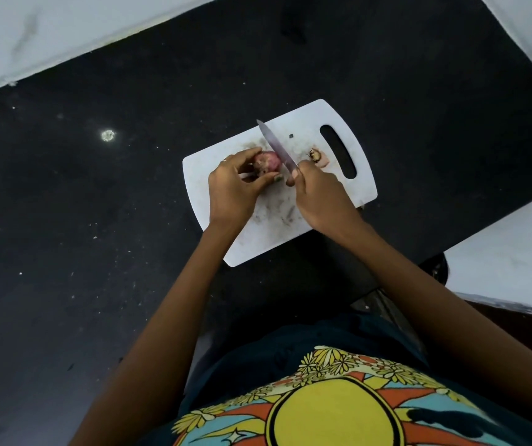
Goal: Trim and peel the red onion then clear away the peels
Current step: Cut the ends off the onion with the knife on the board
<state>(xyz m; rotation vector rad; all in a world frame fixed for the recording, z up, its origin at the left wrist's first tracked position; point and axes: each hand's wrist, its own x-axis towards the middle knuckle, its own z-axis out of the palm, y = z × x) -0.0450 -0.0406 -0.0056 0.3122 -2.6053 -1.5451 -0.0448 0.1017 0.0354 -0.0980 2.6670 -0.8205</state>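
Left hand (237,181) grips small round red onion (269,162) on white plastic cutting board (290,220), steadying it; right hand (319,194) clasps steel knife (275,146), blade against onion for trimming.

One head-worn camera looks steeply down from above the person's chest, fairly close, at a cutting board (306,217) on a dark counter (97,220)

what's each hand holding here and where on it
The left hand grips the red onion around its near side, on the cutting board. The right hand holds the knife by its handle, hidden inside the fingers.
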